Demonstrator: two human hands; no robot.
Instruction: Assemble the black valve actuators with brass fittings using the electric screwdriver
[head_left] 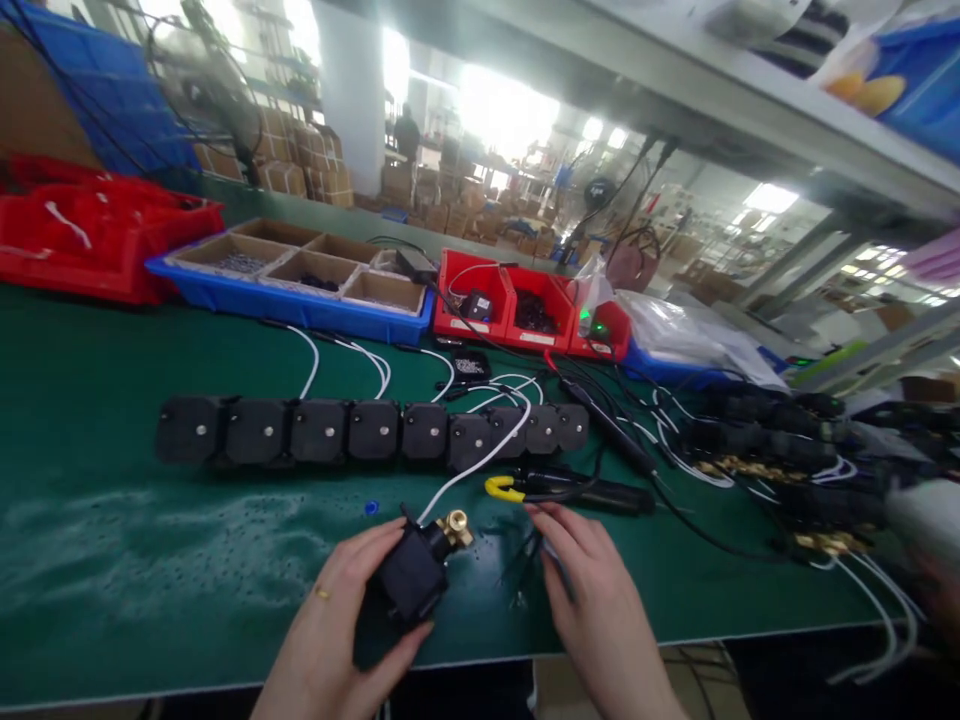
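Note:
My left hand (349, 610) grips a black box-shaped valve unit (411, 578) near the table's front edge. A brass fitting (455, 528) sticks out of its right side, and a white cable (480, 462) runs up from it. My right hand (596, 585) is closed beside several small dark pieces (517, 575), possibly screws; a greyish thing between its thumb and fingers is too unclear to name. Just above that hand lie a black cylindrical tool (589, 492) and a yellow hook (504, 488). Behind both hands stretches a row of similar black units (326, 432).
Beyond the row are a blue divided tray (300, 305), red bins (472, 325) and a large red crate (90, 240). A black pen-shaped tool (611, 425) trails a cable. More black units with brass fittings (825, 540) crowd the right. A shelf (795, 90) overhangs.

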